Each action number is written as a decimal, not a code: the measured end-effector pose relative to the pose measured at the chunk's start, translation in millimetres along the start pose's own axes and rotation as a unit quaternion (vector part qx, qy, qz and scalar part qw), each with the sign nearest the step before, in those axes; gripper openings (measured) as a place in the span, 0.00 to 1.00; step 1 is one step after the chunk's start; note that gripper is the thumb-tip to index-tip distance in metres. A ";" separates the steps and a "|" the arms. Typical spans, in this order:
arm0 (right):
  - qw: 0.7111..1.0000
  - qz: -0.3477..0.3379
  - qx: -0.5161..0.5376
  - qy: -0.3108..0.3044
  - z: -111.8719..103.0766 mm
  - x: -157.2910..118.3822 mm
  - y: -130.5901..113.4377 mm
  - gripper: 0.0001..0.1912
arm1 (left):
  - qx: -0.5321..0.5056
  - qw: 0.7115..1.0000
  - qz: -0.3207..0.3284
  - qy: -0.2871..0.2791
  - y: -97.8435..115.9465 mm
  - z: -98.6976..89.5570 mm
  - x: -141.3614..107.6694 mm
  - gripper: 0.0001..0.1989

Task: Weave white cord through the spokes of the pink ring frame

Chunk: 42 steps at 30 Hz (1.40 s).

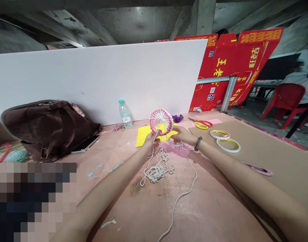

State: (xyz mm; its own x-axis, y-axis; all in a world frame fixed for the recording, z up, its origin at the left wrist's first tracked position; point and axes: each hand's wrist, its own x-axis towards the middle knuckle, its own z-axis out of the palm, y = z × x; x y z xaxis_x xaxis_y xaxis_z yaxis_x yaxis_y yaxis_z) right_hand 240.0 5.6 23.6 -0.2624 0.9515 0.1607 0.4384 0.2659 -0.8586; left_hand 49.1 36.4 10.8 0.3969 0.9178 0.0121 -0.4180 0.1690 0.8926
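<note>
A brown bag (48, 127) and a water bottle (125, 114) stand by a white board (93, 80) along the worktop's (201, 211) back edge. A person's left hand (151, 141), wrist raised, pinches white cord (159, 168) narrowly at the lower rim of a pink woven ring (162, 122), held upright above yellow paper (143, 136). The right hand (182, 135), reaching in level, grips the ring's other side. The cord trails toward the near edge. Scissors (201, 124) and tape rolls (228, 145) lie farther right.

**You can read yellow 王老 on the red cardboard carton (214, 84).**
The number "20" (211, 53) appears in white panels on it, twice.
</note>
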 end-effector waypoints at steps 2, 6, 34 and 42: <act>1.000 -0.003 0.002 -0.014 10.9 1.1 -2.8 0.13 | 0.002 1.000 -0.006 0.001 -1.9 -1.3 -0.5 0.22; 0.997 0.006 -0.008 0.073 10.6 10.9 8.5 0.07 | 0.005 1.000 -0.013 0.007 -3.0 -4.8 -2.0 0.22; 0.981 -0.096 -0.077 0.153 56.2 -13.8 17.1 0.14 | 0.052 0.998 -0.033 -0.008 -8.6 -15.9 -16.1 0.24; 0.939 -0.006 -0.086 0.332 5.4 -3.3 54.6 0.22 | 0.034 0.999 -0.026 0.006 -8.5 -17.2 -15.1 0.26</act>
State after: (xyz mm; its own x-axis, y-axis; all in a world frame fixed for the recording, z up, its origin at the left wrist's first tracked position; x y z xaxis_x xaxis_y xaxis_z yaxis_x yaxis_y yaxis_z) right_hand 260.2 16.2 -26.4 0.3011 0.8198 0.4870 0.5860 0.2438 -0.7727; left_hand 32.6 27.3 -4.8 0.4070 0.9126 -0.0389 -0.3413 0.1915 0.9202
